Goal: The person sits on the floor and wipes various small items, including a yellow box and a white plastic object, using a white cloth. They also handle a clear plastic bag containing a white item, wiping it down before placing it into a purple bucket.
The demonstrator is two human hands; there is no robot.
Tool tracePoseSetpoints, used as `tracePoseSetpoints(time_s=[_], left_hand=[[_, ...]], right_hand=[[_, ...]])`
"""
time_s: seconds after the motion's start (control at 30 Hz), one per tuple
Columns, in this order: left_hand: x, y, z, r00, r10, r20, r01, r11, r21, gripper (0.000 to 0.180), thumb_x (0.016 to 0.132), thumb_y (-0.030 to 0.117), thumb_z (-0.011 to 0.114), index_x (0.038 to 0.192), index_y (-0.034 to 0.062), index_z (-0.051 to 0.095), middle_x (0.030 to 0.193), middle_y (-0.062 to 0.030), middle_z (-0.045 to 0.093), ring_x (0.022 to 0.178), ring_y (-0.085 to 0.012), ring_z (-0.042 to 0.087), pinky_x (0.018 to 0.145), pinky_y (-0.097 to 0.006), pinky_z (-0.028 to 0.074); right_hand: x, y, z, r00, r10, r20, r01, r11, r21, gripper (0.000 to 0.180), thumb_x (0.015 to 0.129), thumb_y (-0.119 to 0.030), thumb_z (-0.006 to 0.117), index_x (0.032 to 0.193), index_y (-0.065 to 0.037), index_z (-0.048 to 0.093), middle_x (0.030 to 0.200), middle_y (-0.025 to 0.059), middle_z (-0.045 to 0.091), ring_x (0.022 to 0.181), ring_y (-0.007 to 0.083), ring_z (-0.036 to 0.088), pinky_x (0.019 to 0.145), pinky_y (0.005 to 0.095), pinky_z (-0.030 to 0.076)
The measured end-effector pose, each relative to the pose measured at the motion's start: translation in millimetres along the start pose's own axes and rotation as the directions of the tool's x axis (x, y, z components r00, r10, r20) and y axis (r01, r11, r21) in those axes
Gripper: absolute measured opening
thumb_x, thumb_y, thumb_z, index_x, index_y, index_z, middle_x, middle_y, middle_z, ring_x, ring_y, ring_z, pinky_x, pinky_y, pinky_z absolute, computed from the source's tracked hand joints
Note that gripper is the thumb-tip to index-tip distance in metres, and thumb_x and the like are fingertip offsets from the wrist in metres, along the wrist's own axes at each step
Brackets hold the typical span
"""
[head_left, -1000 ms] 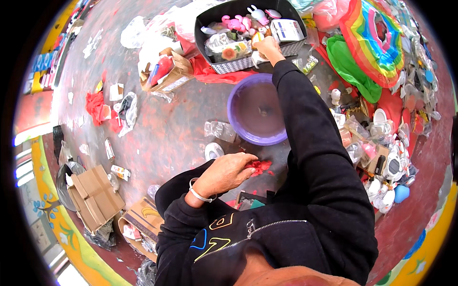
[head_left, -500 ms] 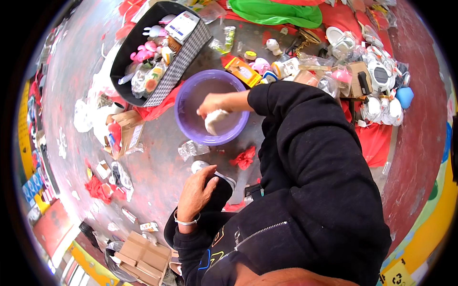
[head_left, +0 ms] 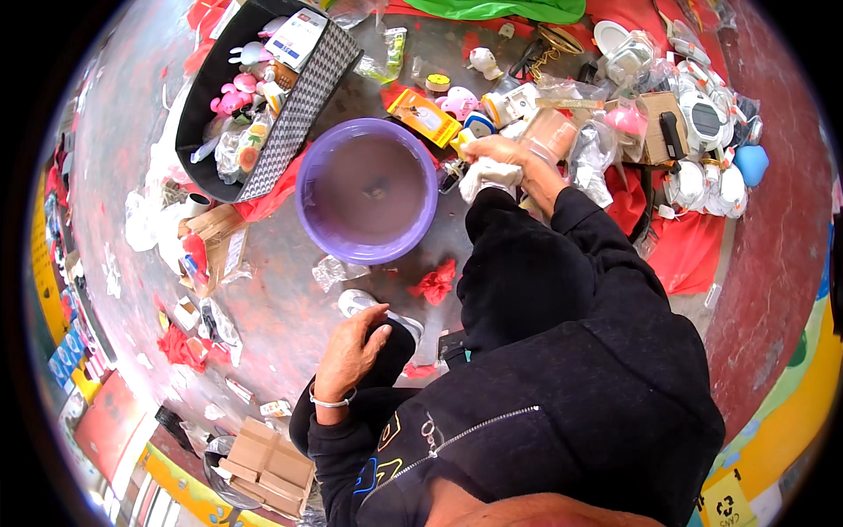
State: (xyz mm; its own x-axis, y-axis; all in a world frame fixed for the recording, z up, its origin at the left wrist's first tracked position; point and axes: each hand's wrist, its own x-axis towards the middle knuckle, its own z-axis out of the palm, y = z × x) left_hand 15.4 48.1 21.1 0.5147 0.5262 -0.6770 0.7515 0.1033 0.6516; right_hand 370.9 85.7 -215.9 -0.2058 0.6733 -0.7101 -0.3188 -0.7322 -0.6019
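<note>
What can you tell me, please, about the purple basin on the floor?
The purple basin is round, looks like plastic and stands upright on the grey floor, holding shallow, murky water with a small dark speck near the middle. A black patterned tray of toys lies against its upper left rim, and a yellow packet lies at its upper right. Neither hand touches it: the right hand holds a white cloth just beside its right rim.

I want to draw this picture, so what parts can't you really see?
- Head view: the right hand grips a white cloth; the fingers cover whatever lies under it.
- The small thing at the bottom of the purple basin is too tiny to tell.
- The left hand rests on a dark knee, hiding its palm.
- Toys in the black box overlap and bend near the rim.
</note>
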Motion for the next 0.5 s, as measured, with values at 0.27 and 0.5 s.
tracePoseSetpoints(time_s=[0.27,0.5], left_hand=[[5.2,4.5,-2.2,0.998,-0.063,-0.010,0.063,0.998,0.021,0.033,0.083,0.011,0.057,0.114,-0.0005,0.054,0.100,-0.0196,0.063,0.093,-0.0315,0.062,0.081,-0.035,0.047],[8.7,8.7,-2.8,0.998,-0.059,-0.008,0.059,0.996,0.068,0.034,0.082,0.013,0.057,0.113,-0.0002,0.055,0.099,-0.0188,0.063,0.092,-0.0326,0.061,0.080,-0.036,0.047]], right_hand=[[13.8,-32.9,-86.4,0.829,-0.381,-0.410,-0.048,0.682,-0.730,0.029,0.072,-0.028,0.067,0.085,-0.002,0.068,0.087,0.0150,0.067,0.079,0.0203,0.063,0.068,0.0331,0.048],[15.7,-69.1,-40.7,0.697,-0.483,-0.529,-0.388,0.366,-0.846,0.051,0.068,-0.047,0.067,0.088,0.000,0.067,0.089,0.0224,0.065,0.085,0.0343,0.064,0.073,0.0418,0.049]])
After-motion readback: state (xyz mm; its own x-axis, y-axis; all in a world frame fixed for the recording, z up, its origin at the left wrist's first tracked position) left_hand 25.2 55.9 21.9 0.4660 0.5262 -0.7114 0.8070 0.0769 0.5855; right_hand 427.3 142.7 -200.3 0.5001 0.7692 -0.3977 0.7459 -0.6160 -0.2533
